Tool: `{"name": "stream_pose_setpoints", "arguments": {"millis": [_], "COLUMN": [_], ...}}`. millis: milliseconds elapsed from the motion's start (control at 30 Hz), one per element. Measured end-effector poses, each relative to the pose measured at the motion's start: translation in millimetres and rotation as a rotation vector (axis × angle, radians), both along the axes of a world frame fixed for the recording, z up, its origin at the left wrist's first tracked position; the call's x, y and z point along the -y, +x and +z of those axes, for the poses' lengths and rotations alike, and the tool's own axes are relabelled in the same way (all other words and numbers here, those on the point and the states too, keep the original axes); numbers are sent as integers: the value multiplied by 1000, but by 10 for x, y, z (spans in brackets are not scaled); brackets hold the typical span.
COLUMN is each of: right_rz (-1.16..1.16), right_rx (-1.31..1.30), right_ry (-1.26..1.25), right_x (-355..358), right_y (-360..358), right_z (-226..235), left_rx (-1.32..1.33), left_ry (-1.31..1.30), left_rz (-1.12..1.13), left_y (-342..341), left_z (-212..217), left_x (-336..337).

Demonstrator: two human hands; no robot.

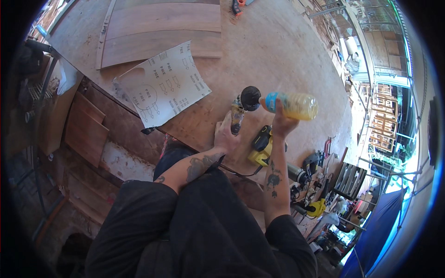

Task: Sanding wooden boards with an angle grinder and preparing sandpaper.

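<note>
My left hand (225, 135) is closed around the body of an angle grinder (238, 115), a worn, yellowish and dark tool. At its far end sits a round black disc (251, 97), facing up. My right hand (283, 124) grips a clear plastic bottle (300, 106) with a blue label and cloudy yellow contents. The bottle lies nearly level, its neck pointing left at the disc's edge. Whether the bottle's mouth touches the disc, or anything flows out, I cannot tell. Just below, between my forearms, a yellow and black power tool (262, 150) rests on the workbench (287, 51).
A sheet of paper (185, 88) with printed drawings lies at the left, overlapping a wooden panel (162, 32). An orange-handled tool (237, 8) is at the far edge. Right of me are a metal cylinder (296, 173) and a yellow blower (317, 208). A black cord (245, 174) runs along the near edge.
</note>
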State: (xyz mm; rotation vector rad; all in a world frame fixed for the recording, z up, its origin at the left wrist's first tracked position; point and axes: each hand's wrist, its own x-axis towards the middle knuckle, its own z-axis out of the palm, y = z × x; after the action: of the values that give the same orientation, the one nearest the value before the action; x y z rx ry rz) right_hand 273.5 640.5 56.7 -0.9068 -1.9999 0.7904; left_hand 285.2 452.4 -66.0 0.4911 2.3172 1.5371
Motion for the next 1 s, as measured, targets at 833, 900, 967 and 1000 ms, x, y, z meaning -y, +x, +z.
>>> {"name": "stream_pose_setpoints", "arguments": {"millis": [833,900,967,1000], "right_rz": [11,-66,-149,-78], "right_rx": [-43,-277,-684,-879], "right_ry": [-168,-410,-942,-1220], "right_x": [811,781,640,460], "right_y": [0,-64,-100,-51], "right_z": [1,-36,5,112], "left_rx": [64,102,-12,13], "left_ry": [-50,75,7,-2], "left_rz": [-33,-22,-4,-10], "left_y": [-68,-65,-51,-43], "left_z": [81,49,21,19], "left_x": [4,-4,-4,-3]}}
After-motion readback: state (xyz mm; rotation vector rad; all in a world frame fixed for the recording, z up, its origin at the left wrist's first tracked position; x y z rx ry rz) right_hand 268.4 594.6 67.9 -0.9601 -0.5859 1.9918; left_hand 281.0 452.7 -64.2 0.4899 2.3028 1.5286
